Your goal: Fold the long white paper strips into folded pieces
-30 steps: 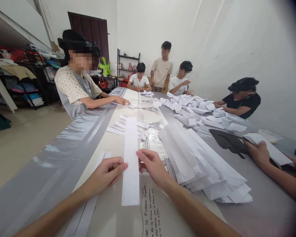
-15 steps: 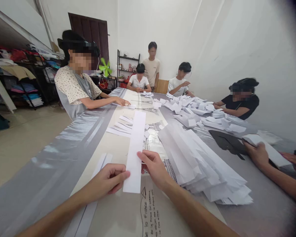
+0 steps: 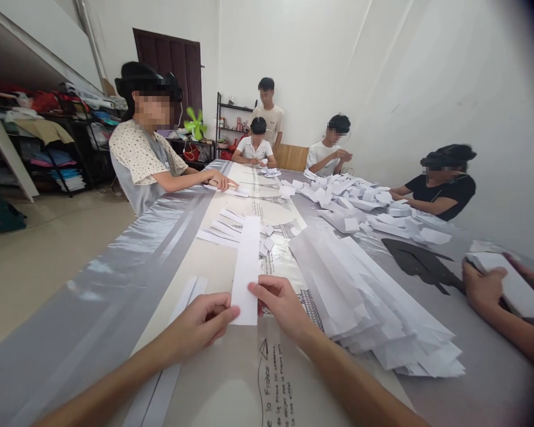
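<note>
A long white paper strip (image 3: 248,261) lies lengthwise over the table, its near end pinched between both my hands. My left hand (image 3: 200,326) grips the strip's lower left corner with fingertips. My right hand (image 3: 282,305) holds its right edge between thumb and fingers. Beneath the strip is a beige printed sheet (image 3: 273,379) with handwriting and drawings. A big heap of long white paper pieces (image 3: 374,308) lies just right of my right hand. Two narrow strips (image 3: 160,385) rest on the table under my left forearm.
The long table (image 3: 93,308) has a grey shiny cover. Small cut strips (image 3: 222,228) lie further up. A pile of folded papers (image 3: 356,201) spreads at the far right. A black cut shape (image 3: 420,264) lies right. Several other people sit around; a neighbour's hand (image 3: 483,287) holds paper.
The strip has slid away from me through my fingers, so its near end now sits at my hands instead of hanging below them. The standing person at the far end moved left.
</note>
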`<control>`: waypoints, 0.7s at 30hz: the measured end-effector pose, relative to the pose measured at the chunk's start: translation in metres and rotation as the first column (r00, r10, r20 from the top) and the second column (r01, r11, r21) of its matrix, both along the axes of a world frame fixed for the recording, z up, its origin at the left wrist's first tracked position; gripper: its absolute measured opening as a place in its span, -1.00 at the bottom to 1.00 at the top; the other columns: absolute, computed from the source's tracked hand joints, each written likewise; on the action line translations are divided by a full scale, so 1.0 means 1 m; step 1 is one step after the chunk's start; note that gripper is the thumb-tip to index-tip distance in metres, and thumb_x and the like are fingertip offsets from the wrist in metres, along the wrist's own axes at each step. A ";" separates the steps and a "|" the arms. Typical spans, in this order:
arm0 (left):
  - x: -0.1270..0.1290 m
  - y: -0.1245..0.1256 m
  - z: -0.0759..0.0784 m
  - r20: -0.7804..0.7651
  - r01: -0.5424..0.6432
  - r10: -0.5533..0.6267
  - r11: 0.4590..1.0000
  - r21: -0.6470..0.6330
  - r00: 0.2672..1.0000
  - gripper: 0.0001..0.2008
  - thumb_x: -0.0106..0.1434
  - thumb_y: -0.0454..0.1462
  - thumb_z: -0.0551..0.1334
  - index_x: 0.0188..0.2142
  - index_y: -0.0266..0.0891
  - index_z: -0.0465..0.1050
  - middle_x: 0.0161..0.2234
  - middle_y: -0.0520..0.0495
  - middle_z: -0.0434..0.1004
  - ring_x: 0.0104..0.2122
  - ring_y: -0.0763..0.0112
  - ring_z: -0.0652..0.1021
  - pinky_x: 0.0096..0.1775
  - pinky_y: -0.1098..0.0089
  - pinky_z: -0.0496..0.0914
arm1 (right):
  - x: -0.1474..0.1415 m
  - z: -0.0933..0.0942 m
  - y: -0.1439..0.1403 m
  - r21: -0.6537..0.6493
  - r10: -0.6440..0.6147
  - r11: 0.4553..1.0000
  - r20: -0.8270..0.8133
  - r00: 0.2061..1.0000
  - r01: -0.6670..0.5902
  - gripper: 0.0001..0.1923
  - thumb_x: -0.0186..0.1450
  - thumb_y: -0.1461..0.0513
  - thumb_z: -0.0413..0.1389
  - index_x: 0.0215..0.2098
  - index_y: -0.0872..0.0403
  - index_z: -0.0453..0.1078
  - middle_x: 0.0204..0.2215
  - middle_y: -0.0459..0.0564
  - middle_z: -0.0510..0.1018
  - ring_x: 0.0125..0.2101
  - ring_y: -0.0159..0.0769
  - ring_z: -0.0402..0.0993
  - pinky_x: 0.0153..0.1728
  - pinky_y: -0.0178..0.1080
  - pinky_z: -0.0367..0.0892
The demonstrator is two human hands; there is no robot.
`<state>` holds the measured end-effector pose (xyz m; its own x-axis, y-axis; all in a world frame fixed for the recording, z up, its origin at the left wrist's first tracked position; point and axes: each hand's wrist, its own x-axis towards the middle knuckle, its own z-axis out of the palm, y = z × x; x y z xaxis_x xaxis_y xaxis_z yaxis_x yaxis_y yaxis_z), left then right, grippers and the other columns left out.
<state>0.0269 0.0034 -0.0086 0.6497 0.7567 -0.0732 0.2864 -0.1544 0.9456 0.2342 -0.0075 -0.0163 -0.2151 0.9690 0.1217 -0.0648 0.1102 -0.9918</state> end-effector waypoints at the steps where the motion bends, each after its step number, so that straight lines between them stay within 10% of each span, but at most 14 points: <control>1: -0.001 0.000 0.000 -0.013 0.007 -0.007 1.000 0.004 1.000 -0.53 0.39 0.07 0.11 -0.48 -0.17 0.08 -0.64 0.19 0.13 -0.65 0.57 0.13 -0.56 0.46 0.03 | 0.000 0.000 0.001 -0.005 -0.017 1.000 -0.009 1.000 0.017 -0.61 0.35 0.03 0.18 -0.52 0.10 0.38 -0.55 -0.14 0.35 -0.55 -0.40 0.27 -0.47 -0.28 0.19; 12: 0.000 -0.005 0.001 -0.160 0.169 -0.154 0.982 0.085 0.975 -0.60 0.46 0.00 -0.02 -0.44 -0.17 0.11 -0.61 0.14 0.17 -0.59 0.48 0.25 -0.49 0.43 0.16 | 0.011 -0.005 0.008 -0.028 -0.314 0.949 -0.092 0.945 0.313 -0.64 0.32 0.02 0.21 -0.51 0.07 0.39 -0.59 -0.16 0.29 -0.55 -0.40 0.16 -0.48 -0.29 0.12; 21: -0.002 0.007 -0.007 0.105 -0.152 0.142 0.984 0.090 0.984 -0.72 0.38 -0.01 0.18 -0.25 -0.15 0.27 -0.32 0.04 0.46 -0.36 0.40 0.51 -0.35 0.42 0.33 | 0.001 -0.004 0.002 -0.029 -0.241 0.970 -0.038 0.970 0.240 -0.65 0.27 0.06 0.27 -0.54 0.07 0.36 -0.67 -0.18 0.31 -0.60 -0.41 0.19 -0.51 -0.29 0.13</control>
<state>0.0247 0.0105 -0.0159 0.5313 0.8448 0.0634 0.2198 -0.2097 0.9527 0.2349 -0.0058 -0.0206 0.0294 0.9943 0.1022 -0.0802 0.1042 -0.9913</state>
